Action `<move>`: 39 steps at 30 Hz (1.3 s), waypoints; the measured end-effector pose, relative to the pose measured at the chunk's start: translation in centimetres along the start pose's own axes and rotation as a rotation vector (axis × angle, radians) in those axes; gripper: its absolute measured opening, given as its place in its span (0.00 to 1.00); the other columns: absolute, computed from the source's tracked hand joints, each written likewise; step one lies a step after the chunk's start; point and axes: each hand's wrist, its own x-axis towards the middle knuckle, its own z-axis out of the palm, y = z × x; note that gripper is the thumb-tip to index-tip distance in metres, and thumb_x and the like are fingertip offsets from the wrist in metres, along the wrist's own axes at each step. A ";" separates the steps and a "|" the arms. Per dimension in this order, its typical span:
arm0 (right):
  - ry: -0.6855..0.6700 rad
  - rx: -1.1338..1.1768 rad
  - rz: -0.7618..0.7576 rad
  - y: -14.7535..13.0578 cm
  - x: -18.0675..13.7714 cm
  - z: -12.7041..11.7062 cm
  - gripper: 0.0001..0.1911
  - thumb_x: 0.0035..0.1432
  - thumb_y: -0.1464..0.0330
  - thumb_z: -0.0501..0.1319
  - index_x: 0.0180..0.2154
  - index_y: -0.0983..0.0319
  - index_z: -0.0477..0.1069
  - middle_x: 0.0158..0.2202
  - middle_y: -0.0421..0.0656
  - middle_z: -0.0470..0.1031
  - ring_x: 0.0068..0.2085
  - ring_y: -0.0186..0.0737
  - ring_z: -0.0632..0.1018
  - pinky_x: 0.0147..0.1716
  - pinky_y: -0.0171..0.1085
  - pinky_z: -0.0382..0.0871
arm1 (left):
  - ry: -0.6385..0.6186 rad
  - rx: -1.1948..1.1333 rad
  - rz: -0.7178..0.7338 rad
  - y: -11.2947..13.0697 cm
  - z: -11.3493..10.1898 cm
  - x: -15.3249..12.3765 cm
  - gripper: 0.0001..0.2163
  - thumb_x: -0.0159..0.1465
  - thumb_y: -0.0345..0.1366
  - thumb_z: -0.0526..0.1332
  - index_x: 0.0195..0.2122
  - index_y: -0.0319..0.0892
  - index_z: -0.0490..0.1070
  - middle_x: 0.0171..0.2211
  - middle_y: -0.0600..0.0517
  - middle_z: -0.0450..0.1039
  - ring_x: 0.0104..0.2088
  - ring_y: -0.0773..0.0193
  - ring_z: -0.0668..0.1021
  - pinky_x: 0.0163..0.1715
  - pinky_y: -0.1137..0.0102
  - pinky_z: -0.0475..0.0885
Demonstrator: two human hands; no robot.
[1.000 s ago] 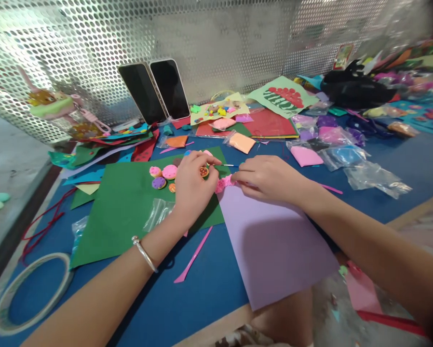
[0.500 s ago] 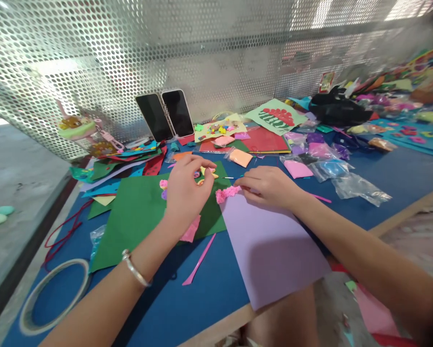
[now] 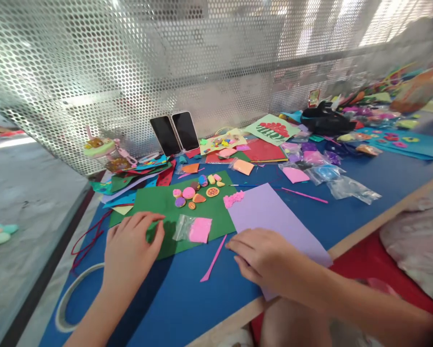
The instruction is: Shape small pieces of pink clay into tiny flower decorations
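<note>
My left hand (image 3: 133, 250) hovers over the near left corner of a green sheet (image 3: 144, 205), thumb and fingers curved apart with nothing between them. Over the left edge of a lilac sheet (image 3: 277, 209) is my right hand (image 3: 262, 255), its fingers loosely bent and nothing visible in them. A pink plastic modelling tool (image 3: 213, 260) lies just left of it. On the green sheet sit several small clay sweets, among them a round pizza-like piece (image 3: 212, 192), and a bag of pink clay (image 3: 200, 230). Crumbly pink clay (image 3: 233, 199) rests at the lilac sheet's far left corner.
A tape roll (image 3: 62, 308) lies at the table's left. A thin brush (image 3: 243, 185) and another pink tool (image 3: 305, 194) lie beyond the lilac sheet. Two phones (image 3: 185, 131) lean on the perforated metal panel (image 3: 231, 72). Clay bags (image 3: 294, 174) crowd the back right.
Both hands have drawn back toward the near edge, the left one also leftward, uncovering the clay sweets and pink bag. The camera view has shifted slightly.
</note>
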 end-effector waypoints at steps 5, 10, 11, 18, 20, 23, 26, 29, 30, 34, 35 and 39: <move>-0.132 0.028 0.031 -0.6 3.9 0.4 0.14 0.58 0.67 0.60 0.45 0.65 0.70 0.40 0.49 0.77 0.39 0.47 0.77 0.35 0.41 0.71 | -0.198 -0.251 -0.097 -0.5 0.6 0.4 0.11 0.60 0.41 0.53 0.33 0.47 0.75 0.37 0.50 0.74 0.41 0.54 0.75 0.38 0.62 0.65; -0.112 0.090 -0.030 0.0 7.6 2.9 0.27 0.50 0.59 0.66 0.46 0.70 0.68 0.42 0.53 0.74 0.44 0.53 0.72 0.40 0.47 0.70 | -0.250 -0.399 -0.072 -0.1 1.1 0.0 0.11 0.59 0.43 0.55 0.33 0.46 0.75 0.38 0.50 0.75 0.40 0.56 0.74 0.39 0.63 0.66; -0.106 0.096 -0.032 0.0 7.9 3.5 0.25 0.51 0.60 0.66 0.46 0.69 0.68 0.42 0.52 0.74 0.44 0.52 0.72 0.40 0.46 0.70 | -0.259 -0.419 -0.057 -0.1 1.2 -0.1 0.11 0.59 0.43 0.55 0.33 0.46 0.75 0.38 0.50 0.75 0.40 0.55 0.74 0.40 0.62 0.66; 0.037 0.284 0.034 -0.3 7.7 4.7 0.23 0.47 0.62 0.68 0.44 0.63 0.66 0.42 0.47 0.72 0.45 0.47 0.71 0.40 0.42 0.68 | -0.183 -0.489 -0.033 -0.6 1.3 -0.3 0.10 0.55 0.42 0.58 0.31 0.47 0.77 0.36 0.50 0.74 0.40 0.56 0.75 0.43 0.60 0.68; 0.061 0.314 0.036 -0.3 7.6 4.5 0.22 0.47 0.64 0.68 0.43 0.62 0.65 0.42 0.46 0.72 0.45 0.47 0.71 0.40 0.42 0.68 | -0.193 -0.531 -0.042 -0.7 1.4 -0.3 0.10 0.54 0.41 0.58 0.30 0.47 0.78 0.38 0.50 0.75 0.40 0.55 0.75 0.44 0.59 0.68; 0.080 0.361 0.003 -0.3 7.4 4.3 0.21 0.47 0.66 0.68 0.43 0.61 0.65 0.42 0.45 0.72 0.46 0.46 0.70 0.42 0.41 0.67 | -0.249 -0.636 -0.065 -0.5 1.4 -0.4 0.10 0.54 0.41 0.59 0.30 0.46 0.79 0.40 0.49 0.75 0.39 0.56 0.76 0.41 0.61 0.71; 0.097 0.405 -0.023 -0.4 7.2 4.2 0.21 0.47 0.67 0.69 0.42 0.61 0.65 0.42 0.45 0.71 0.47 0.46 0.69 0.42 0.41 0.66 | -0.231 -0.701 -0.092 -0.1 1.2 -0.5 0.09 0.54 0.42 0.60 0.28 0.47 0.80 0.38 0.49 0.75 0.37 0.57 0.77 0.36 0.65 0.73; 0.113 0.433 -0.025 -0.6 7.0 4.2 0.20 0.47 0.68 0.69 0.42 0.60 0.65 0.42 0.44 0.72 0.46 0.45 0.70 0.43 0.41 0.66 | -0.192 -0.721 -0.095 0.2 1.2 -0.6 0.08 0.53 0.42 0.62 0.26 0.48 0.79 0.37 0.50 0.74 0.37 0.58 0.77 0.36 0.66 0.73; 0.114 0.441 -0.025 -0.6 7.0 4.3 0.20 0.47 0.68 0.69 0.42 0.60 0.65 0.41 0.44 0.72 0.46 0.45 0.70 0.42 0.41 0.66 | -0.188 -0.723 -0.091 0.3 1.3 -0.7 0.07 0.53 0.42 0.63 0.26 0.48 0.79 0.36 0.50 0.74 0.37 0.58 0.77 0.37 0.65 0.73; 0.089 0.457 -0.027 -0.6 7.0 4.4 0.20 0.46 0.69 0.69 0.41 0.60 0.65 0.41 0.43 0.72 0.44 0.44 0.70 0.42 0.40 0.66 | -0.190 -0.727 -0.061 0.5 1.7 -0.9 0.06 0.52 0.39 0.63 0.24 0.48 0.79 0.36 0.51 0.74 0.37 0.59 0.77 0.41 0.64 0.73; 0.080 0.457 -0.029 -0.6 7.0 4.4 0.19 0.46 0.69 0.69 0.40 0.60 0.65 0.41 0.43 0.72 0.44 0.44 0.70 0.42 0.40 0.66 | -0.188 -0.724 -0.053 0.5 1.8 -1.0 0.05 0.52 0.39 0.63 0.24 0.48 0.79 0.35 0.51 0.74 0.37 0.59 0.77 0.41 0.64 0.73; 0.056 0.457 -0.023 -0.6 7.0 4.6 0.18 0.46 0.70 0.69 0.40 0.60 0.66 0.40 0.43 0.72 0.43 0.44 0.70 0.42 0.40 0.67 | -0.154 -0.671 -0.051 0.4 2.4 -1.2 0.04 0.51 0.38 0.63 0.23 0.48 0.78 0.32 0.51 0.74 0.34 0.59 0.76 0.39 0.63 0.72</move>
